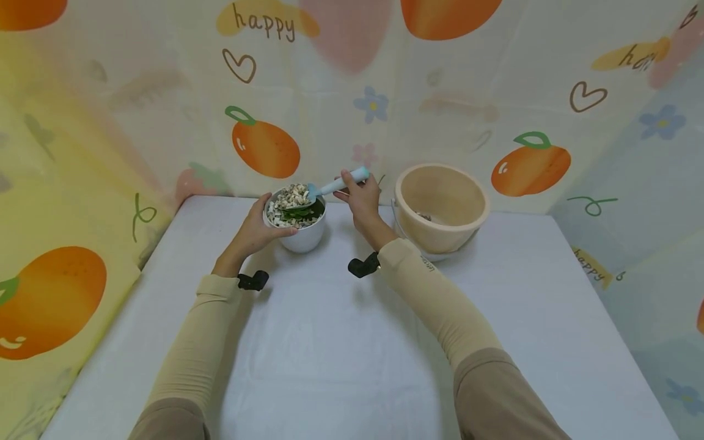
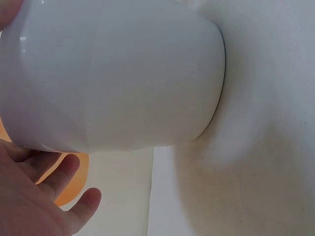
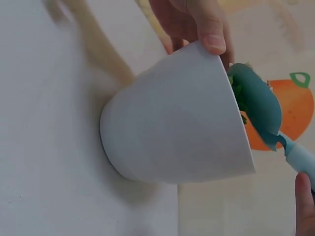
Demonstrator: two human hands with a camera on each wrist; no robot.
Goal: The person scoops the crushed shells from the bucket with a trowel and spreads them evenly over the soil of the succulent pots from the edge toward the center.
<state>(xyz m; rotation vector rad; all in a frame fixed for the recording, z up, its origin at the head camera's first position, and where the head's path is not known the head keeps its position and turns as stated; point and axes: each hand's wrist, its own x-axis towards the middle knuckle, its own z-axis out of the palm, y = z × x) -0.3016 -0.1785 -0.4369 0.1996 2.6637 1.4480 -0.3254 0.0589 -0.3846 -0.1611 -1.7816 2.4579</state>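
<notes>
My left hand [image 1: 254,230] grips the rim of a white flower pot [image 1: 304,238], thumb on the near side and fingers on the far side. Pale pebbles [image 1: 308,223] and green leaves [image 1: 299,213] show inside it. My right hand [image 1: 363,205] holds the light blue handle of a small trowel [image 1: 343,182]. The trowel's scoop, heaped with pale gravel [image 1: 291,195], is over the pot opening. From the right wrist, the scoop's teal underside [image 3: 260,103] shows beside the leaves at the rim. The pot's base rests on the table in the left wrist view.
A beige bucket [image 1: 440,235] with a thin handle stands right of my right hand, a few small bits [image 1: 423,216] visible inside. A white cloth covers the table [image 1: 330,342]. A fruit-patterned curtain [image 1: 330,122] hangs close behind.
</notes>
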